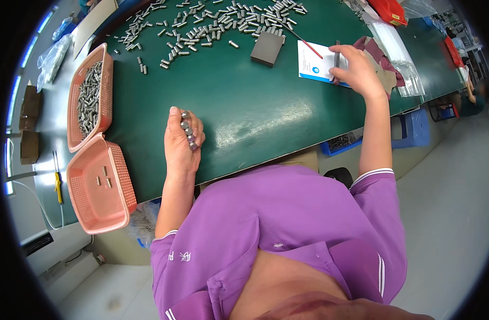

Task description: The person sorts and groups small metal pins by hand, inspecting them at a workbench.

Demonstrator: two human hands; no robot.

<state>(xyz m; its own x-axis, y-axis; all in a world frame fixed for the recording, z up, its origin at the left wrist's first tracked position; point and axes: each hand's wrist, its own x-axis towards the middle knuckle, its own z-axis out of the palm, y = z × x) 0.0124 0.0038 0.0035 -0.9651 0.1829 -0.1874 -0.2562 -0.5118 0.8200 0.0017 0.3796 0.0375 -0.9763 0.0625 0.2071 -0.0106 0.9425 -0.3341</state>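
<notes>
My left hand (180, 137) is closed around several small metal cylinders (186, 127), lined up in a row with their shiny round ends showing. It is above the green table near the front edge. Farther right, my right hand (357, 70) grips a narrow dark grey bar (337, 60) between thumb and fingers; its exact kind I cannot make out. Under that bar lies a white and blue printed paper (308, 66), with a thin red stick (313, 50) across it. A dark grey square block (267, 49) rests left of the paper.
Many metal cylinders (239, 21) lie scattered at the far side. On the left, one pink basket (107, 90) holds a heap of them, and a nearer pink basket (124, 181) holds 3. A maroon and beige cloth (386, 74) and clear plastic bags (410, 77) lie right.
</notes>
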